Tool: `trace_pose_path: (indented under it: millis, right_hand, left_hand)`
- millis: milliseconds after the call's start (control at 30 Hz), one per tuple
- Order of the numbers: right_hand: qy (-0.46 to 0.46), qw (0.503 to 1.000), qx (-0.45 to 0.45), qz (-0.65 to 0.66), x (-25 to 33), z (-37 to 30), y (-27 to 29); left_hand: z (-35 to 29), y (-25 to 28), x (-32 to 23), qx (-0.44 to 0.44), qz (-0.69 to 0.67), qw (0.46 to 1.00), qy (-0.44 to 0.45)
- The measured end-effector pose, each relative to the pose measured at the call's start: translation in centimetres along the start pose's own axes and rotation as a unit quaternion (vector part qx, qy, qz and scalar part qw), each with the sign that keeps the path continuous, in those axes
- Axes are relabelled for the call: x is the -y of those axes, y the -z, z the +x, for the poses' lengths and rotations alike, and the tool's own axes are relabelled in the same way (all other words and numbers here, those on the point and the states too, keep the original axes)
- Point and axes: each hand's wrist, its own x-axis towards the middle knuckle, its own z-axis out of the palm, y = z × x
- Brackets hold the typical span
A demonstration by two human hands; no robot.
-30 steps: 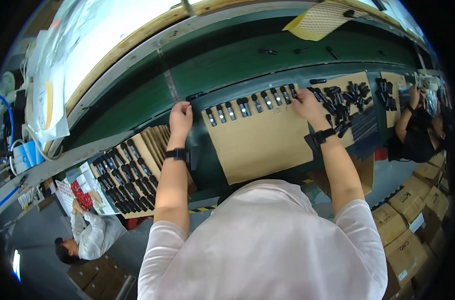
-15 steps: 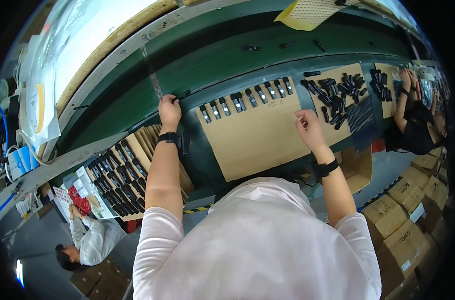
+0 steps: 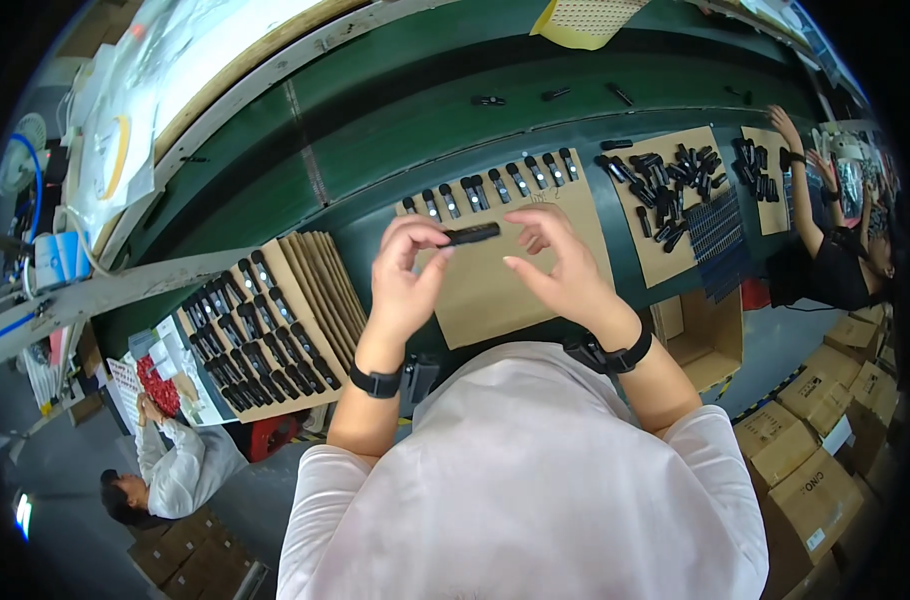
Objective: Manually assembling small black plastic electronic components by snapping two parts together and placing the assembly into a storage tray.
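Note:
Above the cardboard sheet (image 3: 505,285), my left hand (image 3: 407,275) pinches one end of a slim black device (image 3: 473,234) that looks like a clip-on microphone. The device lies almost level, its free end pointing right. My right hand (image 3: 565,265) is just beyond that end, apart from it, with thumb and fingers spread and nothing held. Along the sheet's far edge is a row of similar black devices (image 3: 498,186), several with a pale round spot. My left fingers partly hide the row's left end.
Left stand stacked cardboard sheets (image 3: 320,285) and a board of black devices (image 3: 260,345). On the right, a loose pile (image 3: 675,180) covers another sheet. The green conveyor (image 3: 395,120) carries a few devices. Co-workers sit left and right; cartons (image 3: 815,490) stand at lower right.
My left hand has come from the conveyor edge to above the sheet, bringing the black device. My right hand has moved left toward it, fingers spreading. The right co-worker's arm has lifted.

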Motion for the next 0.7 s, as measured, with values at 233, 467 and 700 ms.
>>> trace_pose_path:
  millis: [233, 467, 700]
  right_hand:
    - [-0.002, 0.994, 0.075, 0.076, 4.5, -0.8, -0.3]
    - [0.114, 0.991, 0.056, 0.031, 6.0, -1.8, 0.5]
    - [0.165, 0.985, 0.037, 0.04, 6.4, -2.3, 0.9]
  left_hand:
    - [-2.6, -0.1, -5.1, 0.035, -0.022, 0.998, -0.05]
    - [-3.6, -0.1, -7.1, 0.032, -0.034, 0.997, -0.066]
    - [-3.7, 0.2, -7.5, 0.066, -0.014, 0.996, -0.057]
